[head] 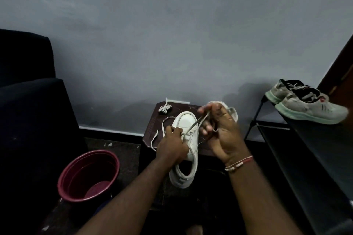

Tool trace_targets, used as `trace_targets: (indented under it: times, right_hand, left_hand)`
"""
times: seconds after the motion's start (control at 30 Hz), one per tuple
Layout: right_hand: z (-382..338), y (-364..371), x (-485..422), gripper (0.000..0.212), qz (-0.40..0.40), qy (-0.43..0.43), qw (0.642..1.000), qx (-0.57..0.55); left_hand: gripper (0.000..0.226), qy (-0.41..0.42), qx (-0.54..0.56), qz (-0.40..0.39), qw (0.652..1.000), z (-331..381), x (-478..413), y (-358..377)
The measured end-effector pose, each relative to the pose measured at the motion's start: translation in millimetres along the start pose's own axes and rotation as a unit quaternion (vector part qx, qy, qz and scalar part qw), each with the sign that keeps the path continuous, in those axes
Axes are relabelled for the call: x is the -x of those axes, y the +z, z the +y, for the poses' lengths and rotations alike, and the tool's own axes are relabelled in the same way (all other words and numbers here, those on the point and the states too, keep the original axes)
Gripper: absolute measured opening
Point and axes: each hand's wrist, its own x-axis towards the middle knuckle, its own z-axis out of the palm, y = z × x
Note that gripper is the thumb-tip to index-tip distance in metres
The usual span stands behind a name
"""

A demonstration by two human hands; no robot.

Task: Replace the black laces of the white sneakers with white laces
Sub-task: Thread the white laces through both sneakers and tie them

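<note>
Dim room, plain grey wall, with a small dark brown bench pushed up against it. On the bench lies a white leather low-top sneaker, toe toward the wall, heel toward the person.

The left hand is curled down over the eyelet rows and grips the shoe there, pinning it. The right hand pinches a flat white lace in its fingertips and holds it taut, slanting up from the eyelets. The lace's other end loops loose off the shoe's left side.

I can't see any black lace on this shoe, so I'd say it's mid re-lacing, somewhere in the lower rows. The next move probably calls for feeding the tip into the next eyelet across, then evening the slack so both ends match.

A second white sneaker sits just behind the right hand, mostly hidden. A bundled white lace waits at the bench's far corner, presumably for that one.

Also around:
- a maroon plastic bucket on the floor to the left
- a pair of worn grey sneakers with mint soles on a black metal rack to the right

No brand or writing I can read anywhere. There's a tiny red mark on one grey sneaker, too small to make out.
</note>
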Motion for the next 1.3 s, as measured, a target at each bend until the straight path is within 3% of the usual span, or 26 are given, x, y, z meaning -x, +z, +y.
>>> trace_targets:
  times: [0.03,0.07,0.1,0.13,0.17,0.2,0.23,0.3,0.33,0.37,0.47,0.53,0.6,0.63,0.7,0.77,0.83,0.93,1.07,1.3]
  right_hand:
    - [4,-2,-1,0.014,0.0,-0.006,0.992,0.127]
    - [10,-12,-5,0.015,0.004,-0.026,0.949,0.314]
    - [16,-26,-10,0.017,0.009,-0.039,0.859,0.51]
    - [19,-42,-13,0.02,0.011,-0.023,0.741,0.671]
    - [21,-56,-15,0.022,0.013,0.023,0.638,0.77]
    - [21,-69,-13,0.023,0.011,0.076,0.566,0.821]
    - [22,-80,-8,0.024,0.002,0.121,0.518,0.847]
    - [26,-93,0,0.027,-0.035,0.171,0.461,0.87]
    - [28,-95,2,0.028,-0.04,0.179,0.46,0.869]
    - [30,-94,3,0.027,-0.029,0.176,0.483,0.857]
    - [15,-85,0,0.024,0.054,0.131,0.577,0.804]
    - [-9,-79,-2,0.025,0.133,0.046,0.626,0.767]
    - [-32,-66,-1,0.025,0.178,-0.081,0.704,0.683]
    - [-39,-57,1,0.023,0.177,-0.14,0.745,0.627]
    - [-42,-37,5,0.018,0.152,-0.202,0.784,0.567]
    - [-37,-25,5,0.018,0.148,-0.216,0.811,0.523]
    - [-39,-19,1,0.025,0.154,-0.197,0.862,0.441]
    - [-46,-4,1,0.023,0.082,-0.143,0.939,0.302]
    - [-41,24,5,0.02,0.006,-0.116,0.966,0.231]
    - [-38,34,-14,0.009,0.049,-0.032,0.967,0.246]
  left_hand:
    - [0.047,0.001,-0.002,-0.003,1.0,-1,0,-2]
    - [0.048,0.001,-0.001,-0.005,1.0,-1,0,-3]
    - [0.049,-0.002,0.002,-0.007,1.0,0,0,-3]
    - [0.049,-0.005,0.005,-0.01,1.0,2,0,-3]
    - [0.049,-0.009,0.008,-0.013,1.0,2,1,-5]
    - [0.049,-0.013,0.013,-0.014,1.0,4,1,-5]
    - [0.048,-0.018,0.018,-0.014,1.0,5,1,-5]
    - [0.046,-0.025,0.021,-0.009,0.999,4,1,-6]
    - [0.045,-0.028,0.019,-0.007,0.999,5,0,-5]
    - [0.045,-0.031,0.018,-0.006,0.999,5,0,-5]
    - [0.047,-0.039,0.017,-0.007,0.999,6,-1,-5]
    - [0.047,-0.039,0.013,-0.009,0.999,7,-2,-5]
    - [0.046,-0.04,0.022,-0.012,0.999,7,-3,-4]
    - [0.045,-0.041,0.032,-0.011,0.999,8,-3,-3]
    - [0.043,-0.045,0.053,-0.005,0.998,8,-5,-4]
    - [0.042,-0.051,0.065,-0.003,0.997,7,-5,-4]
    - [0.042,-0.054,0.075,-0.001,0.996,7,-6,-3]
    - [0.041,-0.054,0.098,0.014,0.994,8,-4,-2]
    - [0.046,-0.048,0.102,0.026,0.993,11,-1,1]
    - [0.048,-0.087,0.106,0.008,0.991,14,-11,-5]
